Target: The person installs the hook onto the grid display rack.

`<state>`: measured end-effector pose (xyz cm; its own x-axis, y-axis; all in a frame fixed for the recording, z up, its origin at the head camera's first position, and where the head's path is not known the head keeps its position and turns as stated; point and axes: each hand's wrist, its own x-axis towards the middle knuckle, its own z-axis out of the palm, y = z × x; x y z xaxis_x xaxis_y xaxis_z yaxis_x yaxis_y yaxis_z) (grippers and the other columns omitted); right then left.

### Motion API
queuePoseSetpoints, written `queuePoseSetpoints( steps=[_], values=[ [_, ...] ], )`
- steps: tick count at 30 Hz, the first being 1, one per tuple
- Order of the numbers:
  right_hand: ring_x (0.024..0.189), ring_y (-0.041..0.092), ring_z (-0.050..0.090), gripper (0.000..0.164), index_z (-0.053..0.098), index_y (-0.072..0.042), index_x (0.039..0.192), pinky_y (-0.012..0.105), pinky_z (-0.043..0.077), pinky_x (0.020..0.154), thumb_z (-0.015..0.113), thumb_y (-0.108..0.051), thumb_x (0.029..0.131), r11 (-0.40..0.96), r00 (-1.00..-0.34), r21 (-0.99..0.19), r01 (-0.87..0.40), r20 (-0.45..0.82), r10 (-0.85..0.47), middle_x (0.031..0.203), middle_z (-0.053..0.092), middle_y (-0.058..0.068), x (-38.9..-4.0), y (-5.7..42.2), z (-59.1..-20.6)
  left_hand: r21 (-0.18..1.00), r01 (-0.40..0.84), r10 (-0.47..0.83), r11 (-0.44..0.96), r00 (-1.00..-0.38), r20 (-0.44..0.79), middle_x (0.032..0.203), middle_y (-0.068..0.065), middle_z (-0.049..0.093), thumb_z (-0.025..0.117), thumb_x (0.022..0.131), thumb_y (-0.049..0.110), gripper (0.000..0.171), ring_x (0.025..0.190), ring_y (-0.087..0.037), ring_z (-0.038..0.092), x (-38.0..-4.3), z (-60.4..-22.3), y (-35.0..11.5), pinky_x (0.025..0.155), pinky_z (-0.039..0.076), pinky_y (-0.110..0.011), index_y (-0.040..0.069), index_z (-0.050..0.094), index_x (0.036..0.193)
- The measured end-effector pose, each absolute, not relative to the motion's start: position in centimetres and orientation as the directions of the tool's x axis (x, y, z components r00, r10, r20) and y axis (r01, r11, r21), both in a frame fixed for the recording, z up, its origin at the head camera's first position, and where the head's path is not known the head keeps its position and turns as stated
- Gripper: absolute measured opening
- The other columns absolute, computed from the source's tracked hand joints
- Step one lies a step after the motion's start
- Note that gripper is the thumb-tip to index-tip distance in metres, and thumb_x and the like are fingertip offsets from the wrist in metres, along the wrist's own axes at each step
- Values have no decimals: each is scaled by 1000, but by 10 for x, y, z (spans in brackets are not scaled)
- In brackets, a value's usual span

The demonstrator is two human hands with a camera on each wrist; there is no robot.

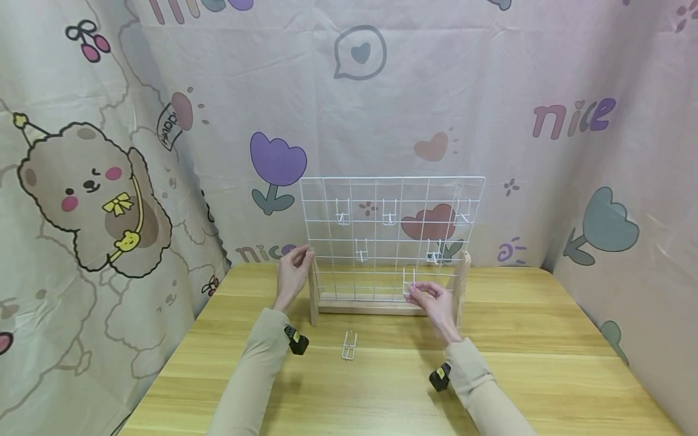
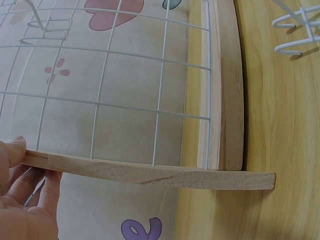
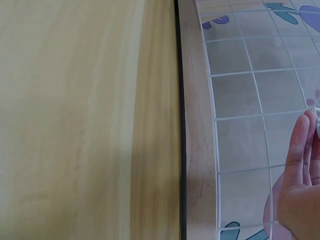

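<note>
A white wire grid panel (image 1: pixel 392 177) stands upright in a wooden base (image 1: pixel 371 308) on the table. With thumb and fingers, my left hand (image 1: pixel 293 272) grips the top of the base's left post (image 2: pixel 140 175). My right hand (image 1: pixel 438 306) pinches a white wire hook (image 1: pixel 409 276) against the lower right part of the grid. In the right wrist view, the right hand (image 3: pixel 302 195) is at the edge, and most of the hook is hidden by the fingers. Several similar hooks (image 1: pixel 389 218) hang in two rows higher on the grid.
Another white wire hook (image 1: pixel 349 346) lies on the wooden table (image 1: pixel 382 387) in front of the base. The base's right post (image 1: pixel 462 284) stands beside my right hand. A patterned cloth (image 1: pixel 360 109) hangs behind the table and along its sides.
</note>
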<state>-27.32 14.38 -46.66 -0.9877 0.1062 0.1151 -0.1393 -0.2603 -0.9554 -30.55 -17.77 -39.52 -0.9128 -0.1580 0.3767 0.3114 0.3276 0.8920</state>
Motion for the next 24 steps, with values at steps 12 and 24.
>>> queuePoseSetpoints(
  steps=[12, 24],
  values=[
    [70, 11, 75, 9, 64, 1, 96, 26, 65, 75, 67, 8, 91, -292, -982, -942, -167, 132, 134, 81, 73, -4, -277, 142, -463, 892, 312, -158, 326, -913, 377, 131, -24, 65, 63, 100, 14, 37, 123, -37, 65, -307, -395, -177, 106, 53, -46, -4, 61, 133],
    [69, 12, 74, 9, 63, 6, 98, 27, 65, 74, 67, 9, 90, -312, -983, -938, -152, 111, 144, 78, 72, -2, -280, 140, -465, 893, 309, -155, 328, -914, 374, 132, -24, 65, 63, 100, 13, 37, 124, -36, 64, -307, -396, -178, 106, 53, -45, -4, 60, 133]
  ],
)
